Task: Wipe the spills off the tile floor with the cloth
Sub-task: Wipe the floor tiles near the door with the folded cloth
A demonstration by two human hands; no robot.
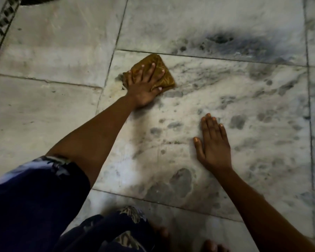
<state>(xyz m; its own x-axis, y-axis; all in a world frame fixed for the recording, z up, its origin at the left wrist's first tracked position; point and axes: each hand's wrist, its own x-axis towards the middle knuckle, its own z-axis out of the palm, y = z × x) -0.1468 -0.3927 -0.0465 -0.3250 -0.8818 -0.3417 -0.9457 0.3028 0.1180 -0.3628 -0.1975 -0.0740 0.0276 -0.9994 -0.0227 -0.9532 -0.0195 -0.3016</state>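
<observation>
Head view shows a person's left hand [144, 86] pressing flat, fingers spread, on a folded brown cloth [153, 71] at the far left corner of a marble tile floor [244, 124], mid-wipe. To the right and nearer, the right hand [214, 144] rests open on the tile, holding nothing. Dark smudges [224, 39] farther right look untreated, so the next pass likely calls for sliding the cloth that way.

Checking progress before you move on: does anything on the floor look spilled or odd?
Yes. A dark sooty smudge stains the tile beyond the cloth, untouched. The left hand presses the cloth flat; the right hand rests on the floor.
</observation>
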